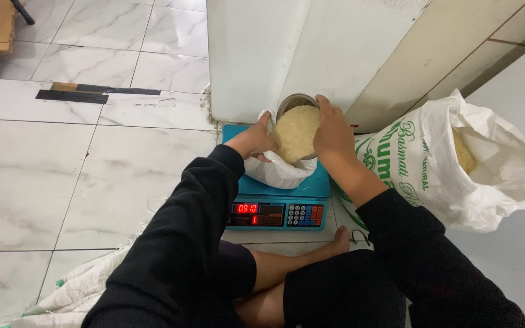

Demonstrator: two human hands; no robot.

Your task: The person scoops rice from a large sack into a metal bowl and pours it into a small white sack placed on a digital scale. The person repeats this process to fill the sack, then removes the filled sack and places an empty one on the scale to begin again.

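Sitting cross-legged on the marble-patterned tile floor [44,176], black sleeves reaching forward, a bare foot [335,244] poking out just in front of the scale. Lying nearest, at lower left, an empty woven white sack [77,288], flat and crumpled.

Resting on the floor just past the knees, a teal digital scale [277,200], boxy plastic, red digits glowing on the front panel beside a keypad. Sitting on its platform, a thin white plastic bag [274,173], soft and wrinkled, mouth facing up.

Tilting over that bag, a round metal can [298,130], shiny and cylindrical, long axis leaning toward the camera so the open mouth is facing up and toward the viewer, heaped with pale yellowish rice, grainy in texture. Left hand [255,141] pinching the bag's rim, grip closed on the plastic. Right hand [333,135] wrapping the can's right side, grip closed on its wall.

Standing to the right, just beside the scale, a large woven white sack [457,176] with green print, mouth open, more rice showing inside. Rising behind the can, a smooth white pillar [256,54].
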